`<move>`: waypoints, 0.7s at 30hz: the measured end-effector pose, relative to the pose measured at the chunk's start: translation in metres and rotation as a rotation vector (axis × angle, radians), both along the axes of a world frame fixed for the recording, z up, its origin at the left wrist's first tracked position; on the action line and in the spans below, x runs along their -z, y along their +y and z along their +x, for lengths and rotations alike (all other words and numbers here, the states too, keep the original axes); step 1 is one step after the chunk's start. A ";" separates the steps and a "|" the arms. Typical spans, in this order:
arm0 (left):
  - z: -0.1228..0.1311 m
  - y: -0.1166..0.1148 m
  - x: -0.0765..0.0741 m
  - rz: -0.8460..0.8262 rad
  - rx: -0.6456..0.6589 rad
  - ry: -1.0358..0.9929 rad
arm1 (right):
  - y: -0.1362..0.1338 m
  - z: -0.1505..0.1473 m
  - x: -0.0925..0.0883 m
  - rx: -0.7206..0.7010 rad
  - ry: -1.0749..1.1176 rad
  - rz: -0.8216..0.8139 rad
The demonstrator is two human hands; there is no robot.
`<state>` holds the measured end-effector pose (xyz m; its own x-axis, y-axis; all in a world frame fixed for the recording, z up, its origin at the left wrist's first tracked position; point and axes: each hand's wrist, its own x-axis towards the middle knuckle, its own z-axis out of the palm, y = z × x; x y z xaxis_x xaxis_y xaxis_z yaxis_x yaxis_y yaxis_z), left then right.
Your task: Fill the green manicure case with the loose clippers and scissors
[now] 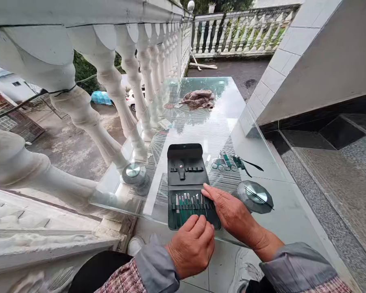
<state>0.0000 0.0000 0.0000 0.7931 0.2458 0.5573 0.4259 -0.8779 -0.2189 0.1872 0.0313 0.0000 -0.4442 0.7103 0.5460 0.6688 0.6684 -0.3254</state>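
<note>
An unfolded dark manicure case [188,183] lies on the glass table. Its lower panel holds a row of slim metal tools [189,200] with green handles, tucked under an elastic band. The upper panel shows loops and a central strap [181,170]. My left hand [192,244] is closed at the case's front edge; what its curled fingers hold, if anything, is hidden. My right hand [232,211] lies with stretched fingers over the case's right edge, fingertips by the rightmost tools. Right of the case are small scissors [218,166], nail clippers [225,159] and dark-handled nippers [245,163].
The glass table [280,203] rests on legs with round metal caps; a thin dark stick [259,196] lies on the right cap. A crumpled brown cloth [197,99] sits toward the far end. A white balustrade [106,77] runs along the left, and stone steps [338,179] rise on the right.
</note>
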 end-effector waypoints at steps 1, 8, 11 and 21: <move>0.000 0.000 0.001 0.003 -0.012 0.008 | -0.001 0.000 0.001 -0.016 -0.003 -0.003; -0.002 -0.001 0.002 0.011 -0.050 0.079 | -0.003 0.000 0.000 0.079 0.106 -0.031; -0.002 0.000 0.002 0.015 -0.041 0.069 | -0.003 -0.001 0.000 0.106 0.111 -0.058; -0.002 -0.001 0.003 0.012 -0.054 0.065 | -0.001 0.000 0.007 0.025 0.023 -0.040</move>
<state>-0.0021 -0.0010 -0.0031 0.8132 0.2829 0.5087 0.4574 -0.8511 -0.2578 0.1871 0.0299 -0.0066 -0.4141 0.7424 0.5266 0.6772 0.6379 -0.3668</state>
